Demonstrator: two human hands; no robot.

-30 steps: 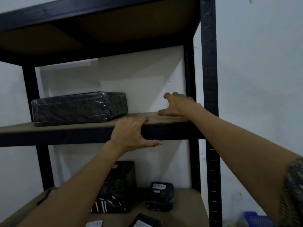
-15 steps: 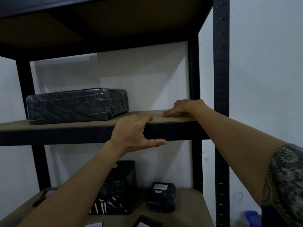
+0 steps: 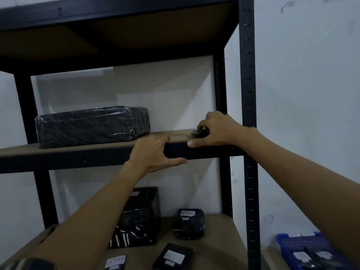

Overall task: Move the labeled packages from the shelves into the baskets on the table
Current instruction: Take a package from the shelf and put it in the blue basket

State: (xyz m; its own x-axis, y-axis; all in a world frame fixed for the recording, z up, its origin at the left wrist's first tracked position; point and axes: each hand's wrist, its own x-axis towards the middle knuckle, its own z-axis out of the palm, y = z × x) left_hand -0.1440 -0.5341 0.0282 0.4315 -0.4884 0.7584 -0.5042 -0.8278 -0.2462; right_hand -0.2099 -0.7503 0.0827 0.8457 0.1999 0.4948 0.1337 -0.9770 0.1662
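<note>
Fingers (image 3: 202, 124), R hand (image 3: 221, 130), grip pkg (image 3: 199, 133) lying prob. lengthwise along shelf (image 3: 93, 149).

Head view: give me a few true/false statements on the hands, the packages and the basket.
1. The right hand curls round a small black package on the middle shelf. True.
2. The left hand holds the large wrapped package. False: it grips the middle shelf's front edge; that package lies apart, to its left.
3. A labelled package on the lower shelf reads RETURN. True.
4. The blue basket stands on the lower shelf. False: it sits outside the rack, right of the front post.
</note>
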